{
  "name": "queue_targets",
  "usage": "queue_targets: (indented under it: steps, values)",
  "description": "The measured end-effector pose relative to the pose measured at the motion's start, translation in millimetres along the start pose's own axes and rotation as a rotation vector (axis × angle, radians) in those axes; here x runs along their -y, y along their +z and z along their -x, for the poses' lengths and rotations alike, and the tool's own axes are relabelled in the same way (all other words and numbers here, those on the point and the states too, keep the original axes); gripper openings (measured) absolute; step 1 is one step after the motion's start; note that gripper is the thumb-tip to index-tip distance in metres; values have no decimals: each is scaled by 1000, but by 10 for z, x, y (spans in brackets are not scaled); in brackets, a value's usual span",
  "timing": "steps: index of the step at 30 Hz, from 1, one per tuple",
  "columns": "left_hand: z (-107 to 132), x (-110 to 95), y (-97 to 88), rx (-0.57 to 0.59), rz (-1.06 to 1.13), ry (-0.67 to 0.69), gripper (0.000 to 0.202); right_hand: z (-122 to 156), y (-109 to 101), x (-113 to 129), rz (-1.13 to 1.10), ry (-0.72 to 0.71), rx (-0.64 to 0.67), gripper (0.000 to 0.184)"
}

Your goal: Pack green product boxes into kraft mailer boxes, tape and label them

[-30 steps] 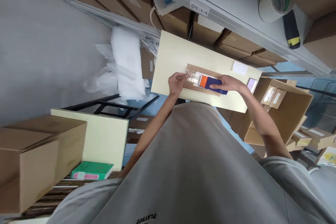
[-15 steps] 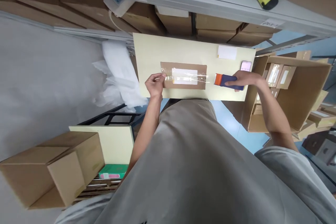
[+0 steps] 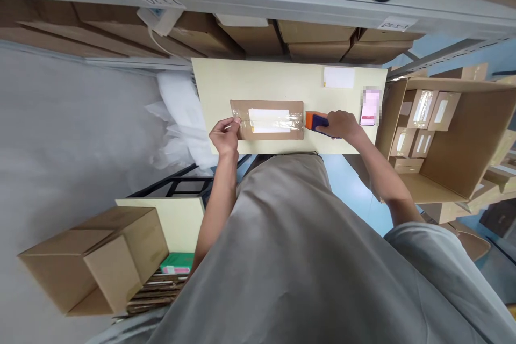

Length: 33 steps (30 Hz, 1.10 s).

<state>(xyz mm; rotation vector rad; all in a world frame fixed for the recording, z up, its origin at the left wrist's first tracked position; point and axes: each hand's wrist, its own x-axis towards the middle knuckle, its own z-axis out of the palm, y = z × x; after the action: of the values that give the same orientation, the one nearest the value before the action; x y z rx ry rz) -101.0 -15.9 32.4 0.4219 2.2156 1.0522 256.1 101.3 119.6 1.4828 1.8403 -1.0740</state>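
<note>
A small brown cardboard box (image 3: 266, 135) with a white label (image 3: 270, 120) lies flat on the cream tabletop (image 3: 258, 76). Clear packing tape runs lengthwise over its top and across the label. At the box's left end, my left hand (image 3: 226, 134) is closed, thumb and fingertips pinching its edge where the tape starts. My right hand (image 3: 342, 124) grips an orange and dark blue tape dispenser (image 3: 314, 121), its orange head right at the box's right end. Part of the dispenser is hidden under my fingers.
Behind my right hand lies a phone (image 3: 369, 107), with a white paper (image 3: 338, 77) near the back edge. On the right a large open carton (image 3: 455, 145) holds several small boxes. A metal shelf (image 3: 258, 2) overhangs the back; white wrap (image 3: 179, 107) hangs left.
My right hand has brought the tape dispenser left, from beyond the box up to its right end. The stretched tape between them has shortened. My left hand stays at the box's left end.
</note>
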Motion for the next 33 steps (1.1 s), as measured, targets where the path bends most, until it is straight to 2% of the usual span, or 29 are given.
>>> queue_targets:
  steps: [3, 6, 8, 13, 16, 21, 24, 29, 31, 33]
  values:
    - [2, -1, -2, -8, -3, 0, 20, 41, 202, 113, -18, 9, -109, 40]
    - [-1, 0, -6, -9, 4, 9, 24, -13, 461, 123, -68, 20, -232, 32]
    - [1, -2, -8, -14, 2, 10, 22, -112, 622, 56, -101, 57, -307, 34]
    - [13, -13, -8, -3, 14, 6, 17, -405, 937, -216, -99, 120, -477, 54]
    - [16, -13, -2, 7, 17, 10, 14, -555, 1163, -308, -59, 128, -570, 48]
    - [0, 6, -7, 22, -5, 22, 12, -750, 1538, -320, -31, 174, -690, 36]
    - [-17, 25, -33, 66, -22, 41, 15, -784, 1628, -298, -81, 225, -705, 36]
    - [-31, 57, -108, 138, -54, 99, 20, -613, 1579, -191, -173, 280, -776, 49]
    - [-39, 65, -133, 164, -54, 146, 25, -478, 1546, -87, -242, 263, -855, 52]
    - [-46, 65, -144, 178, -50, 175, 31, -345, 1522, 69, -360, 171, -906, 51]
